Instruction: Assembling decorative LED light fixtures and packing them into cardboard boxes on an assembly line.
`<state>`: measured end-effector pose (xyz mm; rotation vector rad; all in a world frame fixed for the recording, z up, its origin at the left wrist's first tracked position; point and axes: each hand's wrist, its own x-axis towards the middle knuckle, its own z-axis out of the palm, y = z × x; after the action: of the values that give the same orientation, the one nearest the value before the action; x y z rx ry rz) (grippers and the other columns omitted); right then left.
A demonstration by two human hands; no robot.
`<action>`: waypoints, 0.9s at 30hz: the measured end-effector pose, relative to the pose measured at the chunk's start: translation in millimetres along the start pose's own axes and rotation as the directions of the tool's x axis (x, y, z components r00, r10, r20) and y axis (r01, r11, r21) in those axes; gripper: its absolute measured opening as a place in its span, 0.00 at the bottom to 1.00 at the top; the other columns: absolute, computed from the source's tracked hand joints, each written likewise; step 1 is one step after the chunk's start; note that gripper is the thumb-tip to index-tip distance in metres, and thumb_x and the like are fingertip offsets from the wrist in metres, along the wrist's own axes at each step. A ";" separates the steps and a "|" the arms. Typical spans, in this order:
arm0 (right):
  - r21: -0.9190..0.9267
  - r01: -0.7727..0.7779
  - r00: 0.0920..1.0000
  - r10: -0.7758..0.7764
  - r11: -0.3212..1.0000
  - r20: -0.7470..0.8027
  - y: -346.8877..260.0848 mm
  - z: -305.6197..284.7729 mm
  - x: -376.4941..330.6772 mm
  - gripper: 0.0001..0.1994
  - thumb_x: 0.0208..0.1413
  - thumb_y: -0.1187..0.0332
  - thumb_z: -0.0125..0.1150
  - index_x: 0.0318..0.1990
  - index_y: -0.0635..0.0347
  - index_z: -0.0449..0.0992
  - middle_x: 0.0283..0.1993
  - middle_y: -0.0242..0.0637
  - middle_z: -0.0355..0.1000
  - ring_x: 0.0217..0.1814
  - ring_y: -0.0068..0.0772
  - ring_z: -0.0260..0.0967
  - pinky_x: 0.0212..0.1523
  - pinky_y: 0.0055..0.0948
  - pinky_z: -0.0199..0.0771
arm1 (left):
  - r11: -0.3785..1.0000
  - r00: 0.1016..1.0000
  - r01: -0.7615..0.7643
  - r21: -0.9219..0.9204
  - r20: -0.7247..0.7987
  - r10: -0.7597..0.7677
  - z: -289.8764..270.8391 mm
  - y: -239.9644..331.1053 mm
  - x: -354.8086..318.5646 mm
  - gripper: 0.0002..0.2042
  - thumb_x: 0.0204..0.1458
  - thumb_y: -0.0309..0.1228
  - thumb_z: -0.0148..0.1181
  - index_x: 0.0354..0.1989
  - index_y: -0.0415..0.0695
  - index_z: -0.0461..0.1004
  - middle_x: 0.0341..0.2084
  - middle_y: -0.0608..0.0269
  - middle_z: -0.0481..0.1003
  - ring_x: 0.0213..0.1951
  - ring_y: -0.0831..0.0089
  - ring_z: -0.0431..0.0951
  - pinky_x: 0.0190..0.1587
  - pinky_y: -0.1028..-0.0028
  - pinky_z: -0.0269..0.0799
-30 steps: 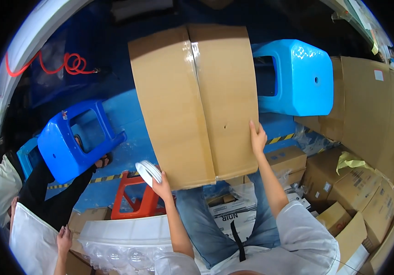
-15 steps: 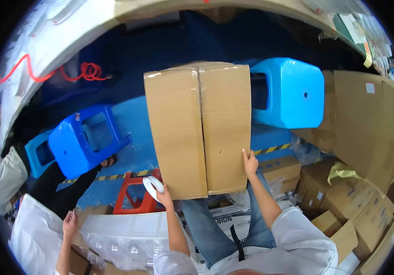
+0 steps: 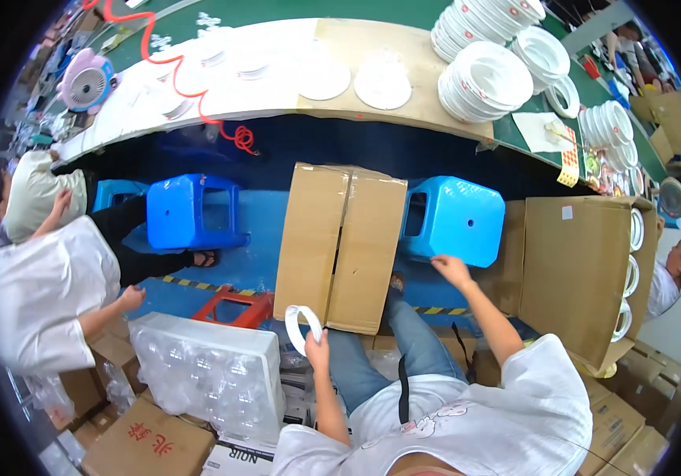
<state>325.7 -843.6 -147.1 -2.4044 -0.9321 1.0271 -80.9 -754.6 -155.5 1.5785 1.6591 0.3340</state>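
A tall brown carton (image 3: 301, 238) stands in front of me, its top flaps meeting along a centre seam with a narrow dark gap. Glossy clear tape shows at the seam's far end. My left hand (image 3: 317, 349) is closed on a white ring (image 3: 294, 327), held upright by the carton's near left corner. Whether the ring is a tape roll I cannot make out. Off the carton's right side, my right hand (image 3: 453, 272) hovers with loosely bent fingers apart and nothing visible in it. It is close to the near edge of a light blue stool (image 3: 467, 218).
Across the back runs a workbench (image 3: 277, 95) with stacked white rings (image 3: 487, 79). A darker blue stool (image 3: 174, 213), a red stool (image 3: 237, 311) and a co-worker (image 3: 51, 289) are to the left. Another carton (image 3: 566, 270), holding white rings, stands right. Bubble-wrapped goods (image 3: 206, 369) lie near left.
My right hand has left the carton's right edge and moved outward to the right. My left hand still grips the white ring, now turned more upright. The view has tilted up toward the bench.
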 end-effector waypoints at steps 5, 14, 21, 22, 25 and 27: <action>-0.109 -0.115 0.991 0.107 0.987 -0.075 5.1 -52.5 -49.1 0.14 0.46 0.57 0.50 0.33 0.54 0.76 0.31 0.45 0.72 0.36 0.45 0.69 0.37 0.37 0.68 | 0.995 0.993 0.098 0.004 0.064 -0.098 -20.9 -25.3 -38.3 0.18 0.42 0.39 0.60 0.31 0.34 0.70 0.21 0.47 0.72 0.26 0.52 0.72 0.31 0.64 0.66; -0.271 -0.041 0.980 0.092 0.962 0.178 -40.2 -58.6 -165.2 0.12 0.42 0.57 0.54 0.33 0.49 0.76 0.32 0.36 0.73 0.37 0.38 0.70 0.40 0.35 0.69 | 0.989 0.974 0.126 -0.082 -0.181 -0.139 -84.2 -29.1 -32.4 0.20 0.33 0.34 0.64 0.32 0.33 0.67 0.28 0.45 0.71 0.30 0.51 0.72 0.34 0.63 0.67; -0.426 0.140 0.975 -0.201 0.894 -0.100 -139.5 -137.6 -28.5 0.16 0.43 0.59 0.53 0.40 0.55 0.71 0.37 0.45 0.70 0.39 0.47 0.67 0.39 0.39 0.68 | 0.520 0.908 0.167 -0.838 -0.076 -0.413 -130.4 61.5 -37.8 0.16 0.41 0.26 0.61 0.39 0.43 0.65 0.22 0.64 0.68 0.16 0.78 0.66 0.16 0.78 0.64; -0.410 0.248 0.924 -0.342 0.878 -0.171 -158.6 -149.3 0.7 0.16 0.43 0.59 0.53 0.39 0.56 0.69 0.36 0.46 0.70 0.39 0.47 0.67 0.38 0.39 0.68 | 0.396 0.896 0.136 -0.908 -0.058 -0.441 -136.3 65.4 -42.1 0.16 0.41 0.26 0.61 0.39 0.43 0.64 0.21 0.64 0.67 0.16 0.78 0.66 0.15 0.78 0.64; -0.496 0.262 0.803 -0.472 0.828 -0.364 -235.4 -179.5 79.4 0.19 0.40 0.61 0.55 0.41 0.58 0.67 0.37 0.44 0.68 0.40 0.46 0.66 0.40 0.40 0.68 | 0.073 0.900 0.036 -0.997 0.001 -0.437 -147.6 65.1 -60.8 0.12 0.45 0.30 0.57 0.39 0.44 0.67 0.20 0.69 0.61 0.14 0.81 0.60 0.16 0.80 0.60; -0.486 0.232 0.817 -0.440 0.842 -0.372 -275.4 -198.2 125.7 0.18 0.40 0.69 0.52 0.44 0.59 0.66 0.41 0.46 0.66 0.46 0.45 0.63 0.43 0.38 0.67 | -0.111 0.891 0.023 -0.994 0.071 -0.449 -155.7 99.3 -73.6 0.14 0.47 0.33 0.54 0.43 0.48 0.66 0.18 0.72 0.58 0.13 0.81 0.57 0.16 0.82 0.59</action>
<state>418.9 -572.9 74.3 -2.4914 -1.4359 0.0805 -125.5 -753.3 38.2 -0.0521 1.1489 1.3215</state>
